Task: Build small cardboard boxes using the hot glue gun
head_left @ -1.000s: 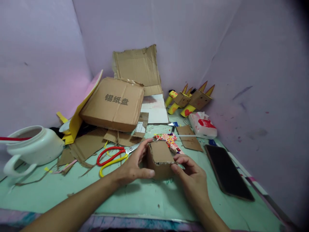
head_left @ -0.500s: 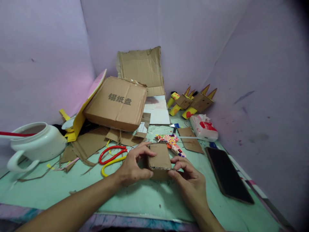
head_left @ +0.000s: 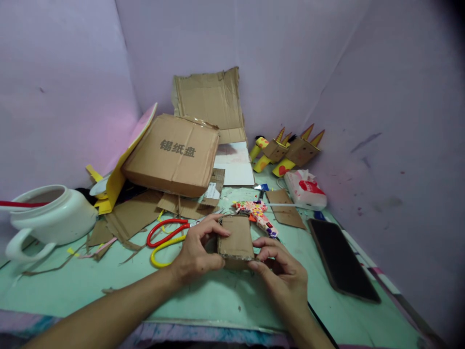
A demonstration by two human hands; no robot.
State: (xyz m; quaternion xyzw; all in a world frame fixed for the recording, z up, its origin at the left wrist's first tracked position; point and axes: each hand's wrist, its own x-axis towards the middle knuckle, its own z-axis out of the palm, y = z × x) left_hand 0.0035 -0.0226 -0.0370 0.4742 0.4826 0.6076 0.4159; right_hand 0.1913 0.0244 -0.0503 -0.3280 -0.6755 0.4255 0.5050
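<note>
A small brown cardboard box (head_left: 236, 237) with rough cut edges sits between my hands near the middle of the table. My left hand (head_left: 198, 249) grips its left side, fingers on the top and far edge, thumb at the near left corner. My right hand (head_left: 281, 266) pinches the near right corner between thumb and fingers. Just behind the box lies a colourful patterned glue gun (head_left: 254, 212) with a white stick in its back. Scissors with red and yellow handles (head_left: 167, 235) lie left of my left hand, their blades partly hidden.
A white pot (head_left: 54, 218) stands at the left. Behind are a large cardboard box (head_left: 172, 155), flat cardboard (head_left: 209, 99) and cardboard animal figures (head_left: 296, 150). To the right lie a tissue pack (head_left: 305, 189), a phone (head_left: 343, 259) and a cardboard piece (head_left: 286, 208).
The small box has tilted slightly, so more of its top and less of its near side shows. Both hands keep their hold. The whole view has shifted a little.
</note>
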